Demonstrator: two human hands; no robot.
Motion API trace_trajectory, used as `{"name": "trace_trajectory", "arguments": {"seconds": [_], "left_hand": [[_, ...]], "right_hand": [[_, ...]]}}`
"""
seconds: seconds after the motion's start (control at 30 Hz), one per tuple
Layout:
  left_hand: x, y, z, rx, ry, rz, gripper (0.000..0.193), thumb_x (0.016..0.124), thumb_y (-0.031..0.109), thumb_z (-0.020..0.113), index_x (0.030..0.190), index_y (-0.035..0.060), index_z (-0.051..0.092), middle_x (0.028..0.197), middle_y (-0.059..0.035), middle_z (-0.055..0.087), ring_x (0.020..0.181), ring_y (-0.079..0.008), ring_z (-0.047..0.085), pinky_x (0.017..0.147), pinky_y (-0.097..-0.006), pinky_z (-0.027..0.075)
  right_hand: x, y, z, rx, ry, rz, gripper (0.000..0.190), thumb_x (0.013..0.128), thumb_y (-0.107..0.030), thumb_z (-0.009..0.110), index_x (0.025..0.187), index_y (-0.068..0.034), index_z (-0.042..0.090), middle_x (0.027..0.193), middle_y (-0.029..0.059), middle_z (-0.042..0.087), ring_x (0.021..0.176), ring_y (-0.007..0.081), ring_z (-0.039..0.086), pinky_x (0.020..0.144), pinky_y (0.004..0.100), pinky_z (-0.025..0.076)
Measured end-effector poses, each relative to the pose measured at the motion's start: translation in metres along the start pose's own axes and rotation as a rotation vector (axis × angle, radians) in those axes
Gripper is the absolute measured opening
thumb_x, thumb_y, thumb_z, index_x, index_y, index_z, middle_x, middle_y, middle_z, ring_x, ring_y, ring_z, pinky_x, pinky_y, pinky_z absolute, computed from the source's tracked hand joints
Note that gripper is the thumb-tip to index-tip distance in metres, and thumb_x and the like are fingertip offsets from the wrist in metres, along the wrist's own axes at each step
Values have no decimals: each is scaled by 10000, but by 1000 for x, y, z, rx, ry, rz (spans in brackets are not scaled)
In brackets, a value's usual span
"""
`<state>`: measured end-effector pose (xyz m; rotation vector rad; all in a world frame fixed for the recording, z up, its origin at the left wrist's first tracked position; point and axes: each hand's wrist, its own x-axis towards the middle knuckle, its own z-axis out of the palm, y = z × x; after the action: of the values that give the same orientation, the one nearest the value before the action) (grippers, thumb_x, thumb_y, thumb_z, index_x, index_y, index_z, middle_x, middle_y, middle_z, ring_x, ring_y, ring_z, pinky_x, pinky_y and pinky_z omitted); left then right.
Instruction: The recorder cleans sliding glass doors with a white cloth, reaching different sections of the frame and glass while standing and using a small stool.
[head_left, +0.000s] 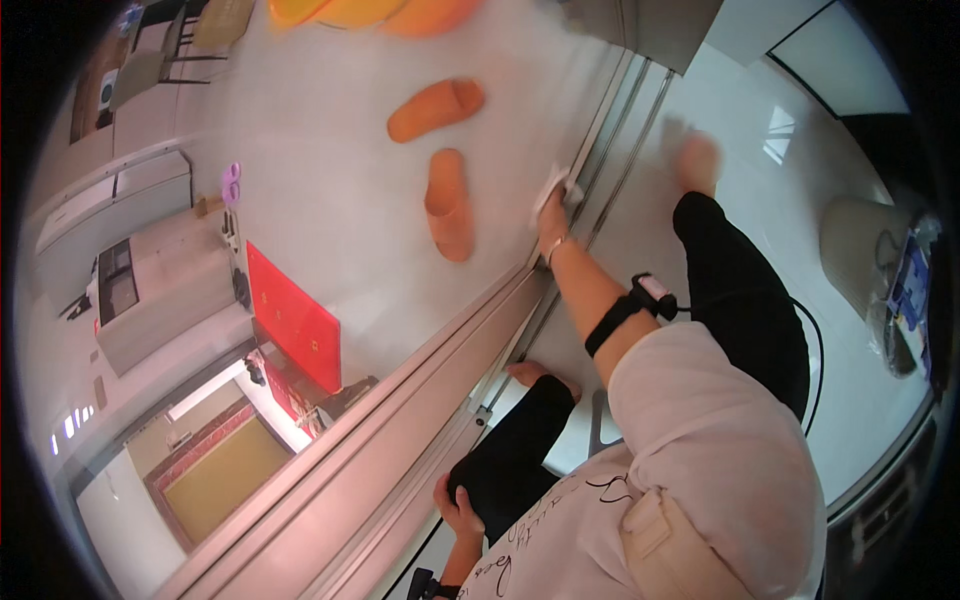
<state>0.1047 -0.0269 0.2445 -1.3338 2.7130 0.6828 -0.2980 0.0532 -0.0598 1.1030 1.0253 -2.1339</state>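
Observation:
My right hand is down at the sliding door track, pressing a white cloth or tissue against the floor beside its rails. The fingers are partly hidden by the cloth and slightly blurred. My left hand rests on my bent left knee, fingers curved around the black trouser leg. Next to that knee runs the sliding door's long frame. My bare right foot stands on the glossy tiles to the right of the track.
Two orange slippers lie beyond the track. A red box or board stands behind the door frame. At right, a beige bin stands near plastic-wrapped items. A black cable loops by my right leg.

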Motion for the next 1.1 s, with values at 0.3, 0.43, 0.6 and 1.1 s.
{"name": "trace_trajectory", "arguments": {"seconds": [0.3,0.43,0.6,1.1], "left_hand": [[-6,-2,9,-82,43,111,335,818,233,519,1063,4,519,1065,-168,507,1003,-302,474,905,-367,345],[-8,1,15,-132,111,127,330,809,244,534,1050,19,532,1050,-164,511,986,-313,484,891,-368,360],[-9,9,18,-112,133,121,337,793,271,559,1035,37,548,1030,-157,520,970,-315,499,868,-365,382],[-1,14,29,-110,172,147,366,782,317,570,1004,26,571,1045,-169,526,981,-327,501,863,-383,390]], "right_hand": [[-125,2,42,355,-276,257,658,886,-544,207,1331,-62,262,1389,92,263,1269,244,255,1034,344,214],[-210,-37,74,394,-287,211,586,893,-517,270,1245,-59,366,1264,71,404,1137,226,412,940,356,344],[-318,-72,108,126,-511,-69,285,870,-260,472,1048,-37,462,944,49,470,877,139,465,782,296,396],[-437,-134,147,-448,-760,-1699,285,683,-60,615,956,-58,530,929,85,512,771,278,537,662,331,473]]}}
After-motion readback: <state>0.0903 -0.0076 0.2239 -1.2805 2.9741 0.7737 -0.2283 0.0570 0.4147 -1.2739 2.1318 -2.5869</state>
